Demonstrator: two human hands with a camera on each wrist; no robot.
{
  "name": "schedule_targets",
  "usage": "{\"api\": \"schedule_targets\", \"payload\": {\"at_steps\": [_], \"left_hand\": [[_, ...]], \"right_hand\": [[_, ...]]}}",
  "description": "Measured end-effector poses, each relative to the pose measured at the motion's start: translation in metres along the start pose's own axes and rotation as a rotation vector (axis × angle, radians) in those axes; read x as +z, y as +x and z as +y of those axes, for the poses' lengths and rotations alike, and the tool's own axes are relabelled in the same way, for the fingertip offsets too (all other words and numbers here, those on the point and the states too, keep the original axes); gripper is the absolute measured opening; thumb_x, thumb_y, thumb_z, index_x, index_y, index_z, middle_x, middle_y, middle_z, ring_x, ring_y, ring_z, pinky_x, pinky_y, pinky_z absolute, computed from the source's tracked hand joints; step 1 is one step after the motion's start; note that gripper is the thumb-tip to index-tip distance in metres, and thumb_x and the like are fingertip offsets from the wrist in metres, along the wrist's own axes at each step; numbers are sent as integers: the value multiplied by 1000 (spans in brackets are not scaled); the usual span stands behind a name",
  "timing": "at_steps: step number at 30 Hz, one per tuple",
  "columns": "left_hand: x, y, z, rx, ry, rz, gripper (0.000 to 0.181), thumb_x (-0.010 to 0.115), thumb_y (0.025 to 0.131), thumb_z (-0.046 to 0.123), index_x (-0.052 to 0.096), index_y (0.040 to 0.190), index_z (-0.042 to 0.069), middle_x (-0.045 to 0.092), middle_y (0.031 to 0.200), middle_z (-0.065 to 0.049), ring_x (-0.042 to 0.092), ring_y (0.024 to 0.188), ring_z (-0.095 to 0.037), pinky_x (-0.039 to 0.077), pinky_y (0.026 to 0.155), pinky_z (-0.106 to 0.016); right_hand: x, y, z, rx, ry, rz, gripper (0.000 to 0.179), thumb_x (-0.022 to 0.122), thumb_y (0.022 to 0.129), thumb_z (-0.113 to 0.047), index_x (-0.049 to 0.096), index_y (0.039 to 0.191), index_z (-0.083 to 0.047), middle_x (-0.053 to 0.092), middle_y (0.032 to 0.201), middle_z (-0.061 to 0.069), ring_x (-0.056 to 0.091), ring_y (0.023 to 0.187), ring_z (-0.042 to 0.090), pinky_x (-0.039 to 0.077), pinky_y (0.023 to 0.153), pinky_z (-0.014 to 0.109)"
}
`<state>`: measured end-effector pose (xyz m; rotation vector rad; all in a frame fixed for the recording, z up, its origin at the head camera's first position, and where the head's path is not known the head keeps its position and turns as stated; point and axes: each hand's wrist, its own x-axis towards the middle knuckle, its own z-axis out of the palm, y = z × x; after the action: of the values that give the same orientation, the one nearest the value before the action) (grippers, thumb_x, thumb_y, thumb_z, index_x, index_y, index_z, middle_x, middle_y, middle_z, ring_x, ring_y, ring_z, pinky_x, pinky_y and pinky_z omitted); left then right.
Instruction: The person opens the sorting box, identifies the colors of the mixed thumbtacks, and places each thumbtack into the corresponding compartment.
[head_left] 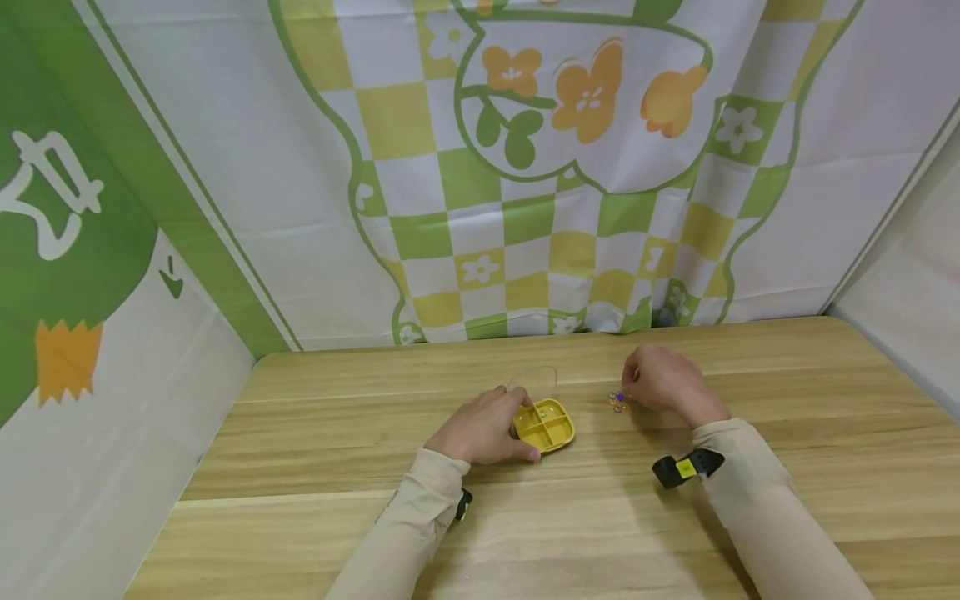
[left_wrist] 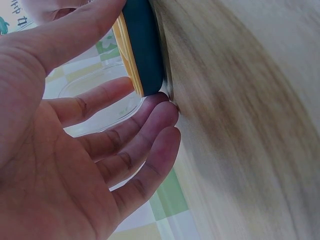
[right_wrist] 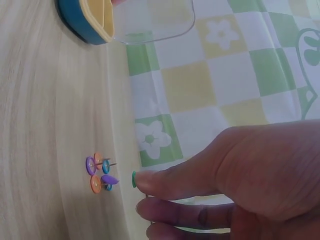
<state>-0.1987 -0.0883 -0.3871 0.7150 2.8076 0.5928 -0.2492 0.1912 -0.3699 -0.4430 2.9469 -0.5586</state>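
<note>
My left hand (head_left: 483, 429) holds a small yellow compartment box (head_left: 557, 432) at its left side, thumb at the near edge and index finger at the far edge. In the left wrist view the box's dark blue underside (left_wrist: 145, 47) faces the camera. Its clear lid (right_wrist: 157, 25) stands raised at the back. Something small and pale lies in a far compartment. To the right, my right hand (head_left: 663, 383) pinches a green-headed thumbtack (right_wrist: 134, 179) between thumb and fingers. Just left of it, several thumbtacks (right_wrist: 95, 184) with orange, purple and blue heads lie bunched on the table.
The wooden table (head_left: 315, 467) runs back to a printed cloth (head_left: 480, 250) with green and yellow checks. White and green cloth (head_left: 180, 350) hangs at the left, and a pale wall (head_left: 907, 275) rises at the right.
</note>
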Motion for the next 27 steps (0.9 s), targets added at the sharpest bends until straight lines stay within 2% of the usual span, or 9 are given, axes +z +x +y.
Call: {"api": "schedule_targets", "payload": {"at_steps": [12,21,27], "left_hand": [[0,0,0,1,-9,1,66,88,80,38,60,131,6,64,120,-11,61,109,-25,50,96,-42],[-1,-1,1,-6,-9,-6,66,88,80,38,60,132,7,64,122,-11,61,111,-26,49,98,-43],[-1,-1,1,-10,-8,-9,67,87,81,38,59,132,7,64,122,-11,61,112,-26,49,98,-43]], "right_hand": [[-4,-1,-7,9,7,3,11,66,82,-5,74,79,-11,65,75,0,55,68,21,44,59,36],[-3,-1,-13,-20,-1,77,8,72,89,-14,74,81,-14,66,74,-4,58,70,20,47,63,40],[-2,-2,-15,-31,13,92,7,74,89,-15,75,82,-14,68,76,-4,59,70,19,48,63,40]]}}
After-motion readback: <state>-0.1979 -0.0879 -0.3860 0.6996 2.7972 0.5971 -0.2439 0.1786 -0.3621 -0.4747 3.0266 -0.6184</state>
